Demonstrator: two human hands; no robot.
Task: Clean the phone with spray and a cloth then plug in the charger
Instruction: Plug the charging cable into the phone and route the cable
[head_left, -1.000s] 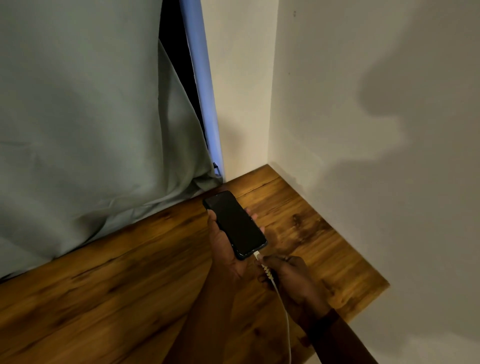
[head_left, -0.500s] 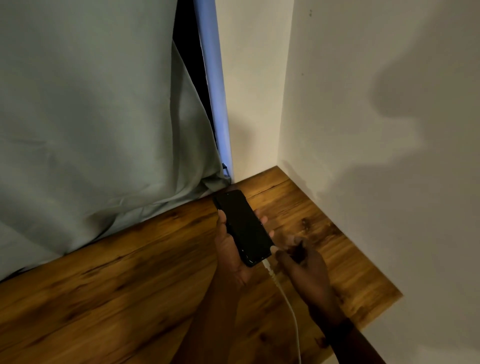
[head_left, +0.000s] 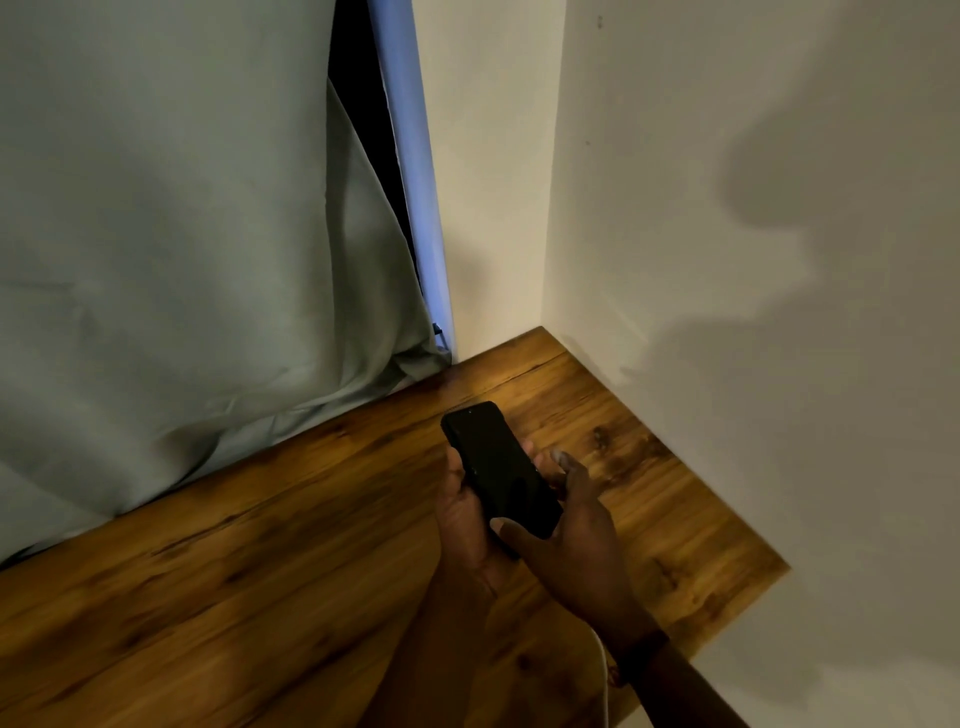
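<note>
The phone (head_left: 501, 467) is held above the far right part of the wooden desk (head_left: 270, 561), screen up and dark, its long side running from far left to near right. The left hand (head_left: 465, 514) cradles it from below and from the left: the thumb lies along the phone's left edge and fingertips show past its right edge, so this grip is closed around the phone. The right hand (head_left: 576, 525) comes in from the near right and covers the phone's near end. Its thumb rests across the near corner of the screen and its fingers reach up along the right edge, touching the phone; whether it truly pinches the phone or only rests on it, I cannot tell. A short stretch of white charger cable (head_left: 602, 670) shows under the right wrist, running toward the near edge of the view; its plug end is hidden by the right hand. A grey-green curtain (head_left: 171, 260) hangs at the far left, its hem lying on the desk. A pale wall (head_left: 727, 260) stands along the right side of the desk.
</note>
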